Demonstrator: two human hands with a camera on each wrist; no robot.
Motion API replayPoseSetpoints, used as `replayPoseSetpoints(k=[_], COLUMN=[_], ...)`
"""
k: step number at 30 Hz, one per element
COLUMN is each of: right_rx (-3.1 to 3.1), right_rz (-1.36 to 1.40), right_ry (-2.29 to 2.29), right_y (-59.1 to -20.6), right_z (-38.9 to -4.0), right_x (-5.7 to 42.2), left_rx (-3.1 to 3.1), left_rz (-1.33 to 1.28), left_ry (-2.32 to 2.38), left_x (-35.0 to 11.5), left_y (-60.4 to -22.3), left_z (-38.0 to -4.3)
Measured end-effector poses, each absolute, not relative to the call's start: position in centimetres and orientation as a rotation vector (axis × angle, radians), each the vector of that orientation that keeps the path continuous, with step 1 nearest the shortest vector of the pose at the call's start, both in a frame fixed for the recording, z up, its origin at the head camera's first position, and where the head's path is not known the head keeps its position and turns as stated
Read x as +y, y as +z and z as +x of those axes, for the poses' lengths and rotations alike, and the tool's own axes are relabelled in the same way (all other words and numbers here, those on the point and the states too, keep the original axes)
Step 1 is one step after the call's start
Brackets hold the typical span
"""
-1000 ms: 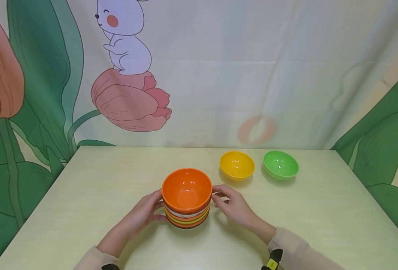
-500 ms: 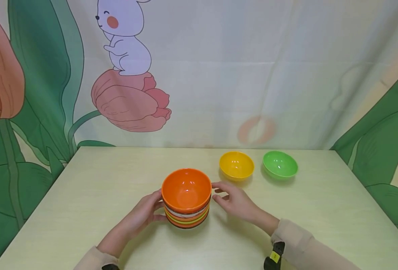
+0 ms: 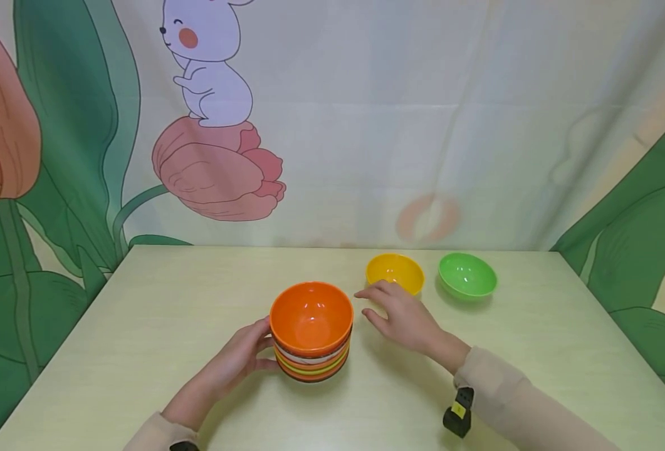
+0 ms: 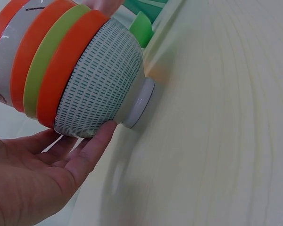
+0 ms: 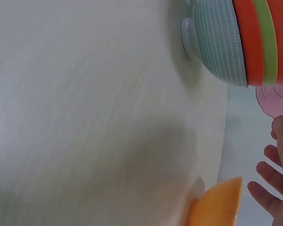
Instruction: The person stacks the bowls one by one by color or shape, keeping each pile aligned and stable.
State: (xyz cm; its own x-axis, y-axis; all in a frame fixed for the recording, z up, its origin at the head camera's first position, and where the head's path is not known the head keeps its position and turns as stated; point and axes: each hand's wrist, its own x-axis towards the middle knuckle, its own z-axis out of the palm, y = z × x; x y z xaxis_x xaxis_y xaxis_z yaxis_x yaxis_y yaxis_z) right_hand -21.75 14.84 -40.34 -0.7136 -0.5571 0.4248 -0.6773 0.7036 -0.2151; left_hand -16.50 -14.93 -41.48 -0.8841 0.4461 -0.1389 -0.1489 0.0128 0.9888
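Note:
An orange bowl point(image 3: 312, 313) tops an upright stack of several nested bowls. At its base is a white bowl with green dashes point(image 4: 104, 75). My left hand point(image 3: 239, 354) rests against the stack's left side, its fairly straight fingers touching the lower bowl in the left wrist view. My right hand point(image 3: 402, 319) is right of the stack, apart from it and holding nothing; its fingers are spread and lightly bent. In the head view it covers the front of a yellow bowl point(image 3: 394, 270); the right wrist view has the yellow bowl point(image 5: 217, 205) separate from the fingers.
A green bowl point(image 3: 467, 275) stands right of the yellow one near the back of the pale wooden table point(image 3: 197, 275). Behind the table hangs a printed curtain point(image 3: 332, 125) with a rabbit and flowers.
My right hand has left the stack's right side and moved up and slightly right, toward the yellow bowl. My left hand and the stack have stayed in place.

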Motion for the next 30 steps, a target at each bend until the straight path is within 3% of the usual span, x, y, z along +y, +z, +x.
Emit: replayPoseSetpoints(k=[30], right_rx=[-2.641], right_rz=[0.699], right_ry=[0.355], right_y=[-39.1], right_z=[-26.2], right_x=[17.6], left_rx=[1.907], left_rz=[0.274], left_ry=[1.92], left_x=[-14.9], left_y=[-41.7], left_z=[-16.6])
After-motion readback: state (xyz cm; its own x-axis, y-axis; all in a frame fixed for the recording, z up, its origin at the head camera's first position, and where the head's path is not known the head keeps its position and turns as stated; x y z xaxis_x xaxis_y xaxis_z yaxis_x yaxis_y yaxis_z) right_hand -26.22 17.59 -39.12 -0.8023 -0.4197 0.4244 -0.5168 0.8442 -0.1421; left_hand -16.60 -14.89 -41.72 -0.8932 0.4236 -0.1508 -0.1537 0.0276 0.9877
